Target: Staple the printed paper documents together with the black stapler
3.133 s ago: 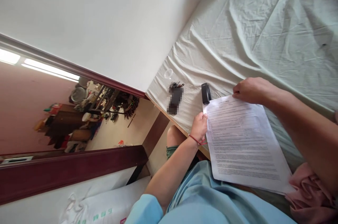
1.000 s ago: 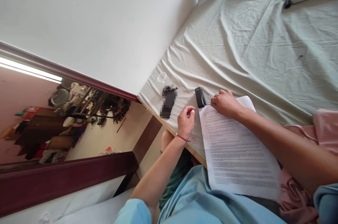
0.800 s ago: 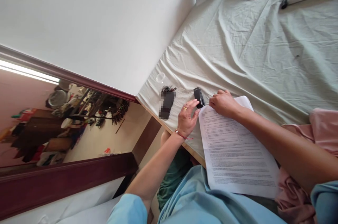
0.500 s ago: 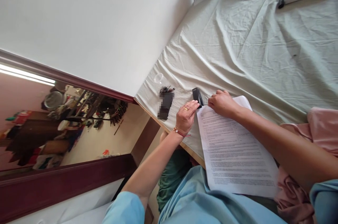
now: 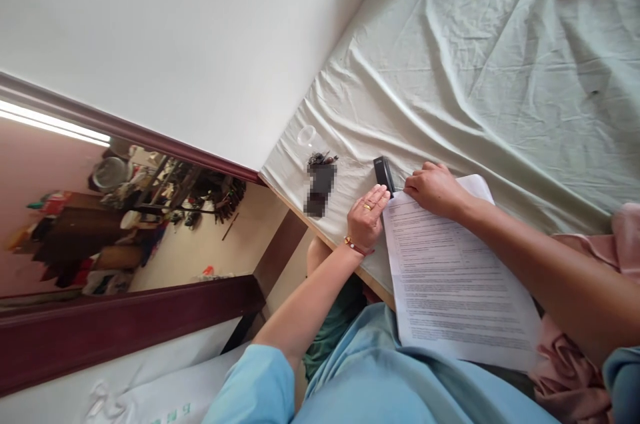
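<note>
A black stapler (image 5: pixel 383 171) lies on the cloth-covered table, its near end at the top left corner of the printed sheets (image 5: pixel 450 277). My left hand (image 5: pixel 367 214), with a ring and a beaded bracelet, rests on that near end. Its fingers lie close together over the stapler; the thumb is hidden. My right hand (image 5: pixel 434 189) is closed at the top edge of the sheets, fingers curled, just right of the stapler. The lower part of the sheets reaches over my lap.
Left of the stapler are a dark, blurred-out object (image 5: pixel 320 187), a bunch of keys (image 5: pixel 323 159) and a clear round cup or lid (image 5: pixel 307 136). A pink cloth (image 5: pixel 565 357) lies at the right. A white wall (image 5: pixel 200 44) borders the table (image 5: pixel 450 77).
The view has shifted slightly, so the table items appear a little higher and further right. Both hands keep about the same places at the stapler and sheets.
</note>
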The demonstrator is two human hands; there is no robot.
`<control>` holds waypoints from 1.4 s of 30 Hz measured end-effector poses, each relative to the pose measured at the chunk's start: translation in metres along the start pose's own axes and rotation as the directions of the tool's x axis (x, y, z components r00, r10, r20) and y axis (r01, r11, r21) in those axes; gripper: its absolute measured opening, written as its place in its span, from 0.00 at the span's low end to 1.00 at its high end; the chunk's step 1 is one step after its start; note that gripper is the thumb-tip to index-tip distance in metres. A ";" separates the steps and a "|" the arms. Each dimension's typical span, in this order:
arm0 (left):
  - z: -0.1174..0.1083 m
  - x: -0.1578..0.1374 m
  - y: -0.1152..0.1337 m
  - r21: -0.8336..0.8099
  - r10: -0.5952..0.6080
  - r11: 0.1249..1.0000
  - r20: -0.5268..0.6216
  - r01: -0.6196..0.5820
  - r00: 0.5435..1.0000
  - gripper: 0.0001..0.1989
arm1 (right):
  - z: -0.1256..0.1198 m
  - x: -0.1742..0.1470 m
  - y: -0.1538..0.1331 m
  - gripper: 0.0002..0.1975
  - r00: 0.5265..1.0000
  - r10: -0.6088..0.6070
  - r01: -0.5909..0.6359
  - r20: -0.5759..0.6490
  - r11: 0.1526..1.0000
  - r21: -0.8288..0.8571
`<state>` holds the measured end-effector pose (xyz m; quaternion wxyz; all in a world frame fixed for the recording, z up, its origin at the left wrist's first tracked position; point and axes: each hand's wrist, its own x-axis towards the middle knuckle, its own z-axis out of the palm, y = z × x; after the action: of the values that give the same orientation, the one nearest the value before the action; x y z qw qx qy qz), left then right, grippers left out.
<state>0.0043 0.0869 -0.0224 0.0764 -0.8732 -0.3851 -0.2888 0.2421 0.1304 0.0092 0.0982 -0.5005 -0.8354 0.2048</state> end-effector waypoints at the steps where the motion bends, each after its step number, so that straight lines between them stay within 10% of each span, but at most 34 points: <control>1: 0.000 -0.001 0.001 0.009 0.001 1.000 0.011 -0.001 1.000 0.25 | 0.000 0.000 0.000 0.19 1.000 0.006 -0.006 0.004 1.000 -0.005; 10: -0.021 0.014 0.011 -0.201 -0.235 0.942 0.172 0.267 0.957 0.31 | -0.013 -0.001 -0.006 0.17 0.987 -0.041 0.042 0.157 0.999 -0.002; 14: -0.031 0.010 0.018 -0.304 -0.467 0.824 0.113 0.478 0.877 0.22 | -0.023 -0.007 -0.015 0.15 0.946 -0.242 0.209 0.214 0.964 0.165; 19: -0.055 -0.006 0.041 -0.651 -0.784 0.268 0.281 0.710 0.554 0.26 | -0.040 -0.011 -0.016 0.16 0.917 -0.389 0.392 -0.085 0.845 0.365; 23: -0.074 -0.018 0.069 -0.696 -0.638 -0.162 0.615 0.699 0.464 0.37 | -0.051 -0.010 -0.006 0.20 0.908 -0.223 0.339 -0.355 0.888 0.311; 27: -0.078 -0.031 0.088 -0.662 -0.566 -0.160 0.669 0.732 0.481 0.31 | -0.055 -0.012 -0.003 0.21 0.892 -0.121 0.274 -0.436 0.911 0.307; 31: -0.074 -0.041 0.094 -0.567 -0.566 -0.179 0.728 0.804 0.387 0.32 | -0.053 -0.013 -0.010 0.20 0.893 -0.076 0.238 -0.444 0.916 0.322; 35: -0.072 -0.046 0.091 -0.591 -0.653 -0.019 0.619 0.807 0.437 0.32 | -0.042 -0.008 0.000 0.16 0.858 0.101 0.120 -0.503 0.914 0.388; 42: -0.068 -0.055 0.074 -0.672 -0.807 -0.039 0.458 0.739 0.374 0.32 | -0.018 0.011 0.035 0.19 0.745 0.576 -0.049 -0.335 0.548 0.835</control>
<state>-0.0027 -0.0235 0.0090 -0.4920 -0.4136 -0.6197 -0.4504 0.2712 0.1586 0.0095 0.5132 -0.5909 -0.4765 0.4005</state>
